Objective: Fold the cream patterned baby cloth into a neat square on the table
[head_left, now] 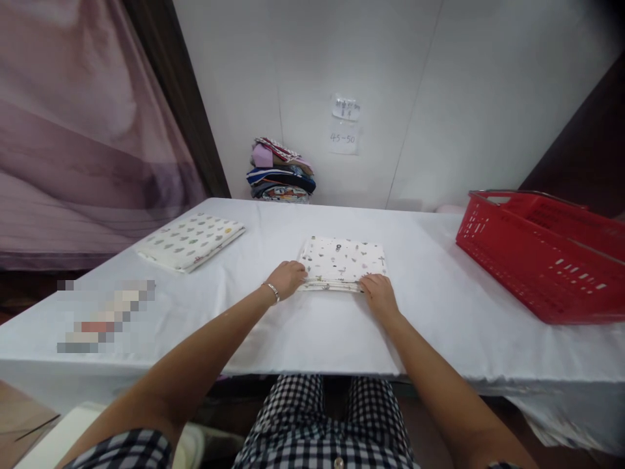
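A white folded cloth (344,258) with a small scattered print lies flat in the middle of the table, its layered fold edge facing me. My left hand (289,279), a bracelet on its wrist, grips the near left corner with bent fingers. At the near right corner, my right hand (379,293) holds the layered edge, fingers curled on top. Both thumbs are mostly hidden. To the left rests another folded white cloth (193,241), printed with rows of grey-green shapes; neither hand touches it.
A white-covered table (322,339) spans the view. On its right stands a red perforated basket (512,267). A pile of folded fabrics (282,172) sits behind the back edge, against the wall. A pixelated item (107,318) lies front left. Pink curtain fabric (83,143) hangs at left.
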